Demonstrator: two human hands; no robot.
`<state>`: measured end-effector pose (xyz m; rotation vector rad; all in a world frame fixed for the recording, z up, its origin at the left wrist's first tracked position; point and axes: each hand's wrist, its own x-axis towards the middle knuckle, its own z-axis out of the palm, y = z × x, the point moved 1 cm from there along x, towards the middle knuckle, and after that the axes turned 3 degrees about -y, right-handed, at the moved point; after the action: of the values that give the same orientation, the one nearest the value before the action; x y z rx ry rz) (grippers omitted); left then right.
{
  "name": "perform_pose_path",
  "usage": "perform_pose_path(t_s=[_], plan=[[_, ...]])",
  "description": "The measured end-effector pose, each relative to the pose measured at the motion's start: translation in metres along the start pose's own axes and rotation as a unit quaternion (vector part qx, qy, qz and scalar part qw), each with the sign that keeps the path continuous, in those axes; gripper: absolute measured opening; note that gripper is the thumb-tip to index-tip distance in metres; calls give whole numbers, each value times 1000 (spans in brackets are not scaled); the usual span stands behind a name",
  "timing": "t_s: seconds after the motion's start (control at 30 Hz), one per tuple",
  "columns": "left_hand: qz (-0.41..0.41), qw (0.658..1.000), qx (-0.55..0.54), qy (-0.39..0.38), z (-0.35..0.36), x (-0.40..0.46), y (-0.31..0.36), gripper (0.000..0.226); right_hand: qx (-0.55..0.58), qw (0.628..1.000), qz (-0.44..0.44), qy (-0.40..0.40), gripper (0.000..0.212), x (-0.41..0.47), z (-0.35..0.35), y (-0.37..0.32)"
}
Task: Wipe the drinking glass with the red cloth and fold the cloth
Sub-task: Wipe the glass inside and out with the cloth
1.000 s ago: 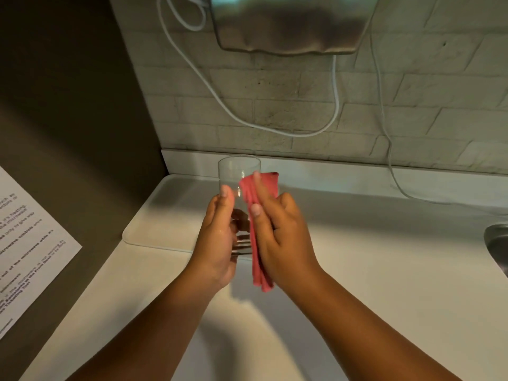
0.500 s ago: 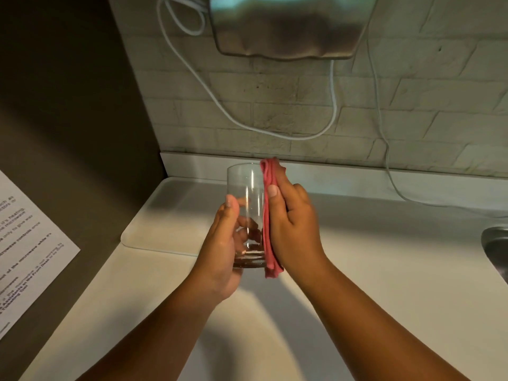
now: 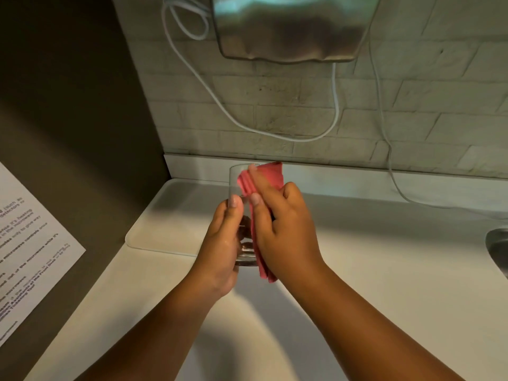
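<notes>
While gripped by left hand (image 3: 220, 248), drinking glass (image 3: 237, 185) (upright) against red cloth (image 3: 268, 174).

A drinking glass (image 3: 238, 213) is held upright above the counter (image 3: 384, 270), the left hand (image 3: 220, 254) on its left side, the right hand (image 3: 286, 229) pressing a cloth (image 3: 270, 176) against its right. A tray (image 3: 165, 224) lies behind-left; what seems a sink (image 3: 499, 251) sits far right.

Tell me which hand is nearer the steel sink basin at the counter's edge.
Right. The right hand presses the red cloth against the clear drinking glass, on the side toward the steel sink basin; the left hand grips the glass's far side.
</notes>
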<state>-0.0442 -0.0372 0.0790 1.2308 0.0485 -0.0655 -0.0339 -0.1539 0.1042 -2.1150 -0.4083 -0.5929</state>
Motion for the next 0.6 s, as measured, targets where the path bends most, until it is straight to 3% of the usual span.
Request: perform_pose_path(t_s=[0.13, 0.37, 0.6], plan=[[-28, 998, -55, -22, -3, 0, -4, 65, 125, 989, 79, 27, 40, 10, -6, 12], [-51, 997, -40, -43, -5, 5, -1, 70, 154, 983, 87, 38, 36, 7, -10, 17], [-92, 990, -108, 1, 0, 4, -19, 83, 187, 976, 99, 39, 35, 3, -13, 12]])
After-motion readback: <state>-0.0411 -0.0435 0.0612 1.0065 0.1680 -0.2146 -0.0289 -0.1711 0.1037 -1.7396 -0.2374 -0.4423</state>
